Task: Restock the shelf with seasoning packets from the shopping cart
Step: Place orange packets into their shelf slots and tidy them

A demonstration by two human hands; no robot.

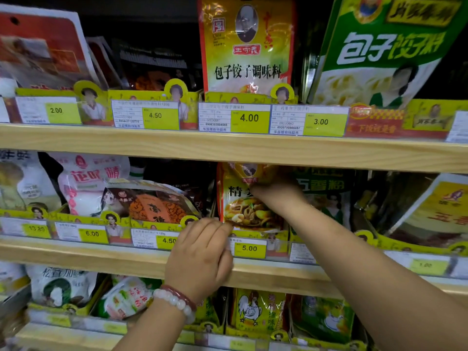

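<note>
An orange and yellow seasoning packet (240, 206) with a food picture stands upright on the middle shelf (126, 257), above the 5.00 price tag (249, 248). My right hand (276, 196) reaches in from the right and grips the packet near its top. My left hand (202, 254), with bead bracelets on the wrist, pinches the packet's lower left corner with its fingertips. The shopping cart is out of view.
Three wooden shelves hold rows of seasoning packets behind yellow card dividers and price tags. A green packet (326, 196) stands right behind my right hand, a brown one (152, 203) lies to the left. The upper shelf edge (228, 148) is just above the packet.
</note>
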